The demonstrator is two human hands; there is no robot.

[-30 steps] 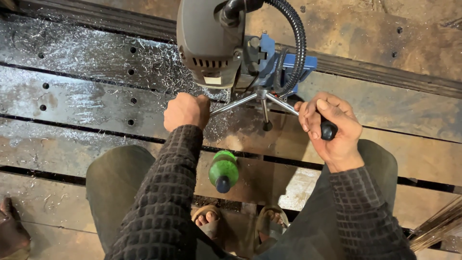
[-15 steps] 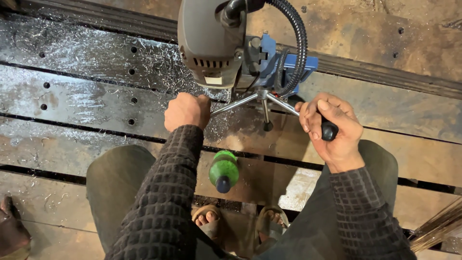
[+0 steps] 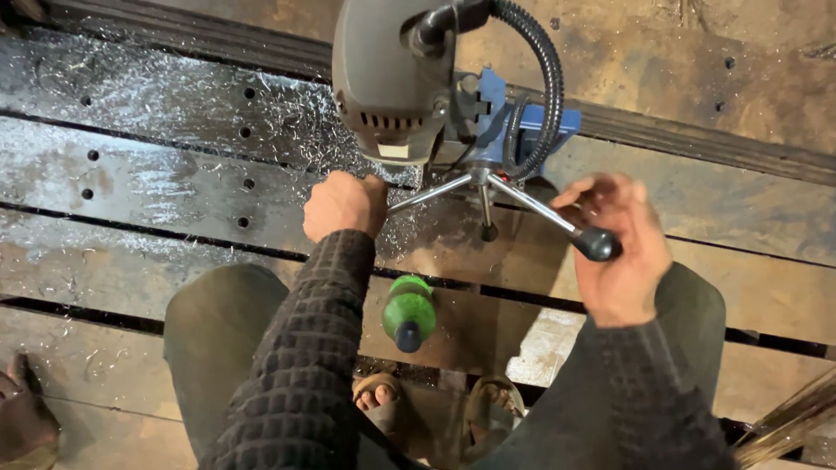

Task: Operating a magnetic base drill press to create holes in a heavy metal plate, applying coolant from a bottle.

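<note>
A grey and blue magnetic drill [image 3: 392, 78] stands on a steel plate [image 3: 174, 187] strewn with metal shavings. Its feed handle [image 3: 482, 177] has three steel spokes. My left hand [image 3: 344, 206] is a closed fist beside the drill's foot, and the left spoke's end runs into it. My right hand [image 3: 623, 261] is blurred, its fingers spread and lifted, the palm against the black knob [image 3: 597, 244] of the right spoke. The third spoke points down toward me, free.
A green bottle with a dark cap [image 3: 409, 311] stands between my knees. My sandalled feet [image 3: 379, 396] show below it. Rows of drilled holes [image 3: 248, 135] dot the plates, with dark gaps between them. Another person's foot [image 3: 22, 409] is at the lower left, broom bristles [image 3: 788, 426] at the lower right.
My right hand's fingers, wrapped around the black knob before, have loosened and spread. The left fist and the drill have stayed put.
</note>
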